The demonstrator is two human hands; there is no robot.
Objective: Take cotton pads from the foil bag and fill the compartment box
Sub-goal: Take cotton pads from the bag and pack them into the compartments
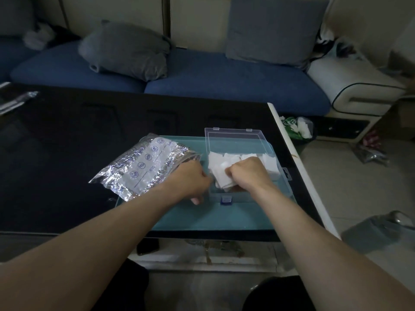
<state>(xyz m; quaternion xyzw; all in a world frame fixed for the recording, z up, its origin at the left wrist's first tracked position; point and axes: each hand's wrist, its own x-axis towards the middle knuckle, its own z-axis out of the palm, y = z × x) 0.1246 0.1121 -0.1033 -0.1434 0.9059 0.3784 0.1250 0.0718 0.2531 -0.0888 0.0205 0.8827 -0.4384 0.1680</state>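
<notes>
Now both hands work over the clear box, which sits open on a teal mat with its lid tipped back. The right hand curls round a wad of white pads inside the box, where more pads line the far compartments. The left hand rests curled between the box and the foil bag; whether it holds anything I cannot tell. The bag lies left of the box, partly on the mat, partly on the black table.

I sat in a home living room: a blue-cushioned sofa with grey pillows filled the upper frame behind my dark coffee table.
</notes>
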